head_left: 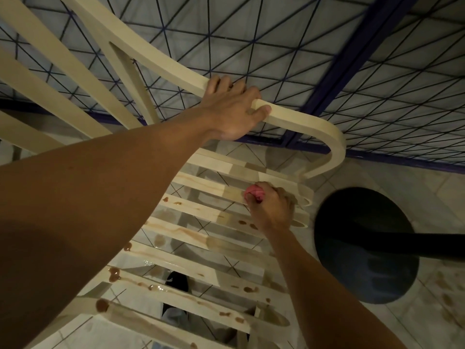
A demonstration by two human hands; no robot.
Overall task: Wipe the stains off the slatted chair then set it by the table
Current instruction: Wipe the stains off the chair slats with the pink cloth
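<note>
Left forearm (100, 185), left hand (231, 109) gripping armrest (302, 119) of slatted chair (75, 79), right hand (270, 207) clutching pink cloth (254, 193) against stained seat slats (188, 234)

The slatted chair (191, 233) is pale, smooth wood with faint grain, blotched by glossy, wet brown stains (114, 273). The pink cloth (254, 193) looks soft. The floor tiles (377, 177) are smooth.

left hand (232, 114) and right hand (270, 209), fingers curled
</note>
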